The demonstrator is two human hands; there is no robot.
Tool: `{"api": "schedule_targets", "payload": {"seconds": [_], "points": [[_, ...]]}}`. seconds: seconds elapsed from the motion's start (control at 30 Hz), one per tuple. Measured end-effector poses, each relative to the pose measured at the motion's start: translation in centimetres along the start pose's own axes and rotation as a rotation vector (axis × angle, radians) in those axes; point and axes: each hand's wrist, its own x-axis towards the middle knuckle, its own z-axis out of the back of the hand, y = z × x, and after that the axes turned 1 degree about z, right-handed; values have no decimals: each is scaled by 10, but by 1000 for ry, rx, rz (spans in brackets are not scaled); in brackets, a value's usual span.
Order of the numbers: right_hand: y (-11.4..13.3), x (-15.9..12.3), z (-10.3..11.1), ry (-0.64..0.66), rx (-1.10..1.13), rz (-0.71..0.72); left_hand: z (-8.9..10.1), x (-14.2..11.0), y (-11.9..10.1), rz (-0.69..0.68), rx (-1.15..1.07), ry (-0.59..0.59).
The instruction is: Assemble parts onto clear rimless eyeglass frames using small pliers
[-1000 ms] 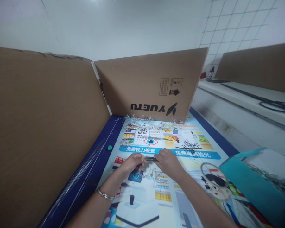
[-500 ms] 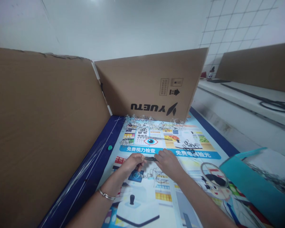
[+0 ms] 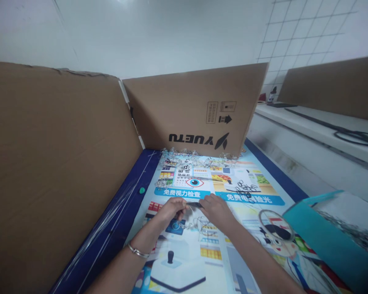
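Observation:
My right hand (image 3: 217, 208) is closed around a slim dark tool (image 3: 194, 204), whose tip points left; its exact kind is hard to make out. The tool's tip reaches the fingers of my left hand (image 3: 172, 210), which are pinched together. A thin pale wire (image 3: 191, 211) curves down from those fingertips. Below the hands, a short string of clear beads (image 3: 186, 225) lies on the printed sheet, beside loose loops of thin wire (image 3: 206, 228).
Clear beaded pieces (image 3: 199, 157) line the foot of the cardboard panel (image 3: 196, 106). Dark wire loops (image 3: 245, 188) lie right of centre. A wire coil (image 3: 276, 210) sits near a teal box (image 3: 331, 234) holding dark thin pieces. A green object (image 3: 142, 190) rests on the left.
The hands stay almost in place. The dark tool looks slightly turned, and the pale wire now shows curving below the left fingertips.

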Motion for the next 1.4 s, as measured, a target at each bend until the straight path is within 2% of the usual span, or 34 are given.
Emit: {"api": "schedule_targets", "payload": {"seconds": [0.23, 0.4, 0.83, 1.2, 1.4], "points": [[-2, 0, -4, 85, 202, -70, -1, 0, 0, 10, 10, 14], [-2, 0, -1, 76, 284, -54, -2, 0, -2, 9, 15, 6], [-2, -1, 7, -44, -8, 32, -2, 0, 1, 27, 56, -19], [0, 1, 6, -1, 5, -10, -4, 2, 3, 10, 86, -70], [1, 2, 3, 71, 132, -76, -3, 2, 5, 7, 52, -63]]}}
